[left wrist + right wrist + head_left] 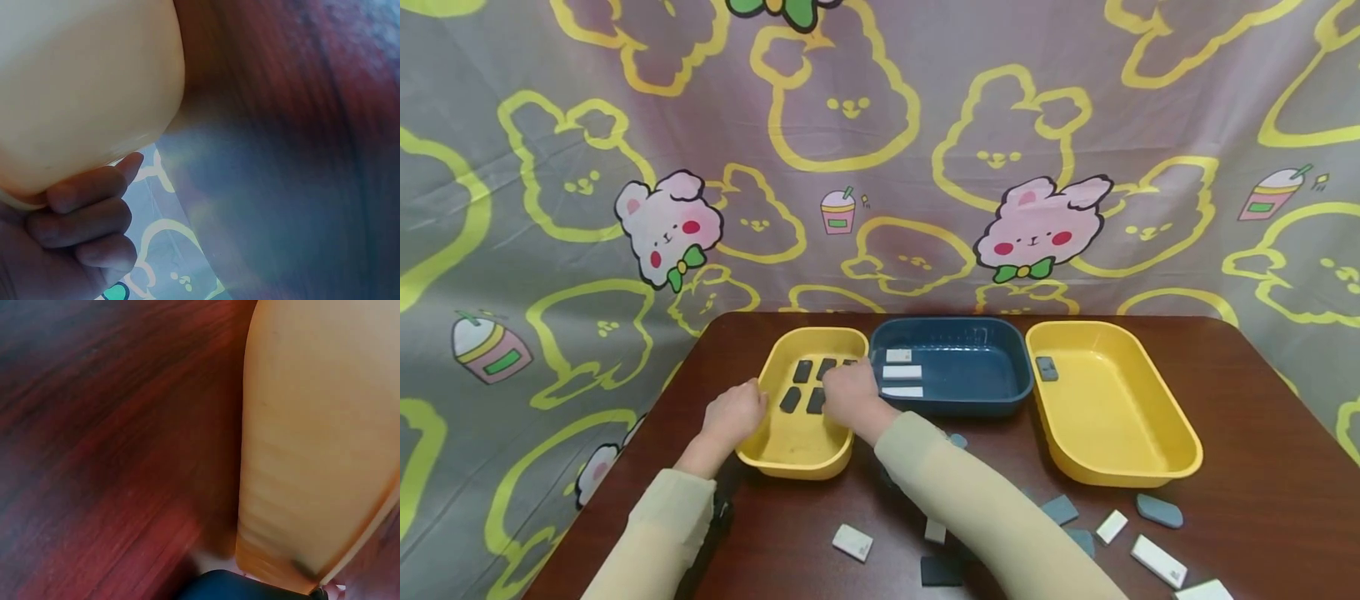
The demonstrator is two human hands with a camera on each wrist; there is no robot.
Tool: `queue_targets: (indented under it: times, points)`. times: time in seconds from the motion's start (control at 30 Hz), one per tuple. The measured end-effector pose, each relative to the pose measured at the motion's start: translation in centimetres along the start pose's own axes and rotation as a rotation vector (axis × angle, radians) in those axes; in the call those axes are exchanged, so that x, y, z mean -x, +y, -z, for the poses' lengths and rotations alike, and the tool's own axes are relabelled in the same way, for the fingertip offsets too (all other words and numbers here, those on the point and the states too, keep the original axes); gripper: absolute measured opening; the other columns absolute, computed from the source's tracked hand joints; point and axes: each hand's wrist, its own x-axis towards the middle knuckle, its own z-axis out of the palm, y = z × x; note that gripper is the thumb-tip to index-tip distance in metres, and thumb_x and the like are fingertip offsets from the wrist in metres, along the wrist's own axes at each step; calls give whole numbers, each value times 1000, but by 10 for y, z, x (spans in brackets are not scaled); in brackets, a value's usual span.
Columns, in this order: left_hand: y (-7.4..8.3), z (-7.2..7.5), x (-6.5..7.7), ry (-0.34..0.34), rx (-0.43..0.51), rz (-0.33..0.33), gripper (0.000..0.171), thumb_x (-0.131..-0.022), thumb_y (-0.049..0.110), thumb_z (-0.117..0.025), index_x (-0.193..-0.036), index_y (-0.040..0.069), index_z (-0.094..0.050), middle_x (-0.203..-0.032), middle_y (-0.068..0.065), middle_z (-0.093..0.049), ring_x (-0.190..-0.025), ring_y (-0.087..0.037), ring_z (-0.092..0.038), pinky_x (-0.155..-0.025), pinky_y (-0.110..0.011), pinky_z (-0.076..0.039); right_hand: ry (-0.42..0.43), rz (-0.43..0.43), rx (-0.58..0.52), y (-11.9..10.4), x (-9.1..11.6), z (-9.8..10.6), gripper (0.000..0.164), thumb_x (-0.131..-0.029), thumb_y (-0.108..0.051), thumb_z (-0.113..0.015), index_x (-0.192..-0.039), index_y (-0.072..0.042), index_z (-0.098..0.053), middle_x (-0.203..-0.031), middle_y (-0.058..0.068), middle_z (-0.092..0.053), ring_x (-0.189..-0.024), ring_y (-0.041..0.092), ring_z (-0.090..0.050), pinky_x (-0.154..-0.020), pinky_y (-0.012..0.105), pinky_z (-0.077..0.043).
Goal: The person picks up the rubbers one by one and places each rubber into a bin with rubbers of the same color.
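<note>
Yellow tray (793, 451): just left of the blue tray (955, 407), long axis running near to far.
Black pieces (791, 400): inside it.
Left hand (735, 414): curled on the yellow tray's rim, farther from the blue tray.
Right hand (850, 393): at the opposite rim, nearer blue; fingers hidden, grip unclear.

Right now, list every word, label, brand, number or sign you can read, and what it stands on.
No text can be read.
Lone white block: dark mark, too small to read.
Long white block: dark mark, too small.
Top white block in the blue tray: faint mark, too small.
Pink cup on the backdrop: green label, no legible lettering.
Dark blocks in the left yellow tray: no lettering visible.
</note>
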Motion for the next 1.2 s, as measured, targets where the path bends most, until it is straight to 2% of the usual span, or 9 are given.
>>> queue_targets:
  times: [0.23, 0.47, 0.67, 0.83, 1.0, 1.2]
  points:
    - [2, 0, 0, -1, 11, 9, 33, -99, 19, -49, -112, -10, -56, -80, -17, -59, -67, -31, -57, -59, -46, -47, -44, -13, 71, -4, -3, 0, 20, -92, -30, -59, -104, -21, -72, -97, -1, -71, -90, 18, -62, -95, 45, -33]
    - [0, 0, 0, 1, 11, 11, 31, -99, 19, -48, -109, -9, -56, -77, -15, -58, -66, -30, -57, -59, -46, -47, -64, -14, 78, -6, -5, -2, 20, -93, -30, -59, -106, -22, -71, -100, -1, -70, -91, 18, -61, -96, 45, -31]
    - [1, -2, 3, -23, 29, 21, 29, -99, 18, -48, -106, -8, -56, -75, -13, -56, -64, -28, -54, -57, -43, -46, -152, 44, 66, 0, -1, 4, 32, -90, -43, -60, -109, -19, -71, -99, -2, -70, -93, 17, -61, -103, 47, -29]
    - [1, -2, 4, -18, 16, 20, 31, -99, 18, -49, -110, -10, -56, -78, -15, -58, -66, -28, -55, -58, -44, -47, -232, 76, 53, 4, 2, 12, 44, -83, -42, -68, -120, -19, -66, -110, -2, -68, -104, 18, -58, -107, 47, -25]
    - [3, 1, 3, -18, 10, 15, 33, -99, 18, -49, -113, -10, -55, -82, -17, -60, -69, -30, -57, -60, -46, -48, -210, 79, 57, 4, 2, 10, 37, -86, -33, -65, -120, -19, -66, -111, 0, -68, -104, 21, -58, -107, 48, -25]
    - [2, 2, 1, -12, 13, 23, 32, -99, 19, -49, -111, -10, -56, -80, -16, -58, -68, -29, -56, -61, -46, -47, -171, 76, 84, 3, -1, 7, 30, -88, -29, -63, -115, -19, -69, -106, 0, -69, -100, 21, -60, -105, 48, -27]
